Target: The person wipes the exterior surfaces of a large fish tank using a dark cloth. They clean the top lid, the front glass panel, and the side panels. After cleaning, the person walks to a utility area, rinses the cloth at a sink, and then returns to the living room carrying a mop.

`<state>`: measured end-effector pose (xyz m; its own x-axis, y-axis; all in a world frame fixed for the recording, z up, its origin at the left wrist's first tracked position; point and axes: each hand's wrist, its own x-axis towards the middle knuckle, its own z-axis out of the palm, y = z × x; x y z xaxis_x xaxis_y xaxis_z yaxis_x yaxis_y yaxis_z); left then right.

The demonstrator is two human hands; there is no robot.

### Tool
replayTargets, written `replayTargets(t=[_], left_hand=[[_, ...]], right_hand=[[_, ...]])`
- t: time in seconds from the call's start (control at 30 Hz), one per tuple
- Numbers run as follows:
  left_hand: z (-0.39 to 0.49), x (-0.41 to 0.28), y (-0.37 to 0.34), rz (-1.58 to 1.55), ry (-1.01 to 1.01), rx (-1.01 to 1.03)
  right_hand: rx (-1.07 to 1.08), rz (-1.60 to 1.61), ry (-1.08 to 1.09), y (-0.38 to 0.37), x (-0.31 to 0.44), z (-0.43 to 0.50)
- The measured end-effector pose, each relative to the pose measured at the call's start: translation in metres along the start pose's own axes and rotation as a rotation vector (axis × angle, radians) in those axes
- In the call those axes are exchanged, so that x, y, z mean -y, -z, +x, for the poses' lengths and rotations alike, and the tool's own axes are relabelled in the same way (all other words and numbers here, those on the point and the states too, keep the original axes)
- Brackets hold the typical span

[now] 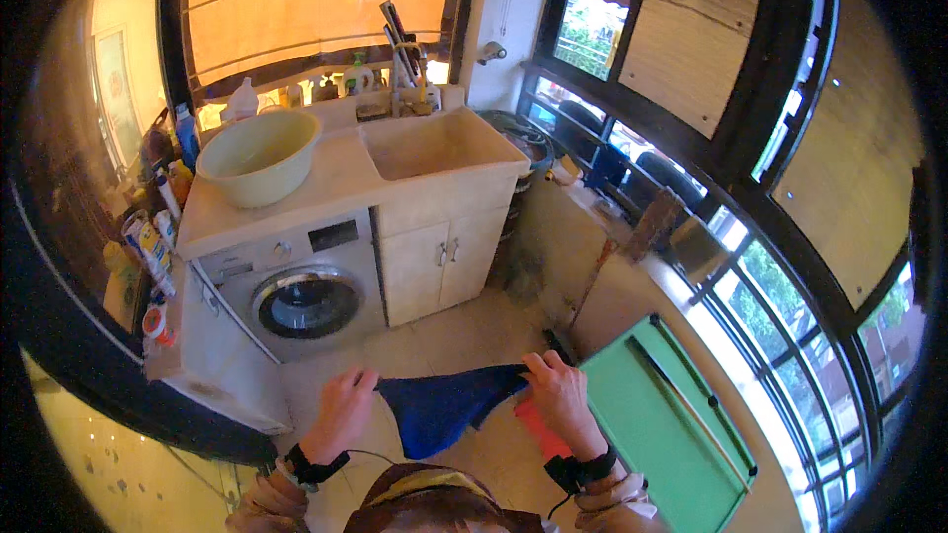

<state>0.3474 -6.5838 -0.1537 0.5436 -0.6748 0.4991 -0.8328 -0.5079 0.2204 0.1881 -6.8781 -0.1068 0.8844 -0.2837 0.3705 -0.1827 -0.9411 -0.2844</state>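
A dark blue cloth [437,411] hangs stretched between my two hands in front of my body, its lower edge sagging to a point. My left hand [341,407] pinches its left corner, and my right hand [557,389] grips the upper right corner. Just below my right hand shows a red item [541,429], partly hidden by the hand and wrist; I cannot tell what it is. Both wrists wear black straps with cables.
Ahead stand a front-loading washing machine [311,303], a sink [444,148] over a cabinet [444,259], and a pale plastic basin [259,155] on the counter. A small green pool table [644,414] with a cue [689,407] lies to the right. Bottles [144,237] line the left ledge.
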Motion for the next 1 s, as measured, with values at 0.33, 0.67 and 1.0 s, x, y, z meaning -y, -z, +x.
replayTargets(t=[0.33,0.67,1.0], left_hand=[[0.226,0.073,-0.067,-0.989,0.570,0.225],[0.421,0.140,-0.121,-0.874,0.508,-0.251],[0.545,0.244,-0.183,-0.351,0.530,-0.286]], right_hand=[[0.254,1.028,-0.289,-0.044,-0.106,0.224],[0.365,1.178,-0.055,-0.044,-0.179,0.491],[0.356,0.775,0.344,-0.143,-0.176,0.709]])
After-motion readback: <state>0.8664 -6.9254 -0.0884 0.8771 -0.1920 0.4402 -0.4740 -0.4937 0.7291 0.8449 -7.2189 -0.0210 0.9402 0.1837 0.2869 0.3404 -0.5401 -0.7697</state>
